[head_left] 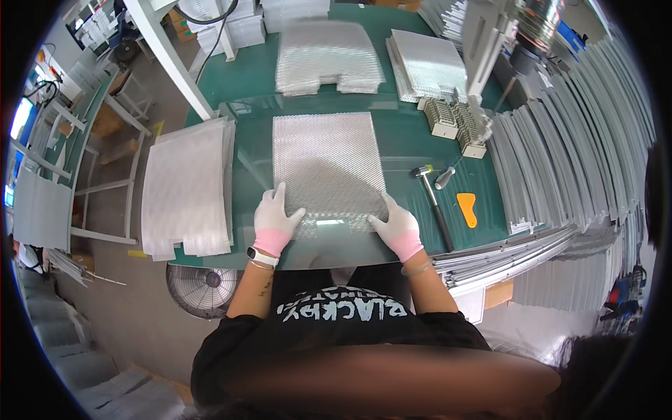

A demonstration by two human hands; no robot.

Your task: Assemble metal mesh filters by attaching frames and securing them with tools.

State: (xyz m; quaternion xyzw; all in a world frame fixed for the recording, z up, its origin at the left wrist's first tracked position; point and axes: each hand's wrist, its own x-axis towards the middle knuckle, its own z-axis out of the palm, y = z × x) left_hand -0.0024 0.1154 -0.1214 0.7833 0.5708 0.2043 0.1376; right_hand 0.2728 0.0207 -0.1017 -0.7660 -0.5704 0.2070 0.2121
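A silvery metal mesh sheet (329, 150) lies on the green tabletop in front of me, with a notch in its near edge. My left hand (274, 218), in a white glove with a pink cuff, grips the sheet's near left corner, thumb pointing inward. At the near right corner, my right hand (399, 225), gloved the same way, holds the sheet with its thumb toward the notch. The undersides of both hands are hidden. To the right lie a hammer (437, 210), a grey-handled tool (444, 178) and an orange flat scraper-like piece (467, 210).
Mesh sheets are stacked at the left (187, 185), the back (325, 56) and the back right (428, 66). Beige slotted blocks (455, 126) stand beneath a machine arm (483, 56). Long rows of grey panels (560, 140) flank the table's right side; a floor fan (203, 288) sits below its front-left edge.
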